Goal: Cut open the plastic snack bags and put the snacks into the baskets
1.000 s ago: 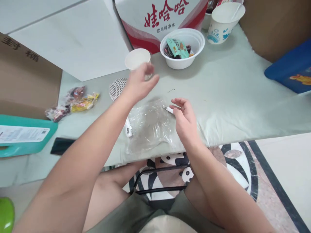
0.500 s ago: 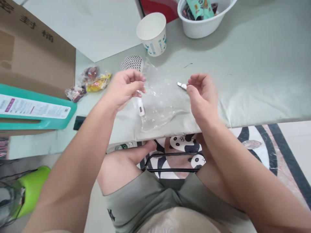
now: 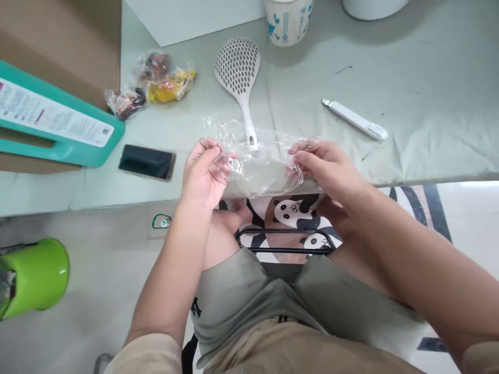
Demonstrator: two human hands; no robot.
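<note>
A clear plastic bag (image 3: 261,174) stretches between my two hands above the table's front edge. My left hand (image 3: 205,174) pinches its left side between thumb and fingers. Its right side is gripped in my right hand (image 3: 325,161). Just beyond the bag lies a white slotted skimmer (image 3: 237,67), its perforated head pointing away from me and its handle end touching or behind the thin film; I cannot tell which. A white utility knife (image 3: 354,119) rests on the table beyond my right hand, its tip pointing up and left.
A dark phone (image 3: 147,162) lies left of my left hand. Several wrapped snacks (image 3: 167,88) sit behind it, beside a teal-and-white container (image 3: 58,114). A paper cup (image 3: 289,23) and a white bowl (image 3: 374,8) stand at the back. A green bin (image 3: 39,278) is on the floor.
My right hand has let go of the utility knife, which now lies on the table. Both hands have taken hold of the plastic bag and drawn it toward me, off the skimmer.
</note>
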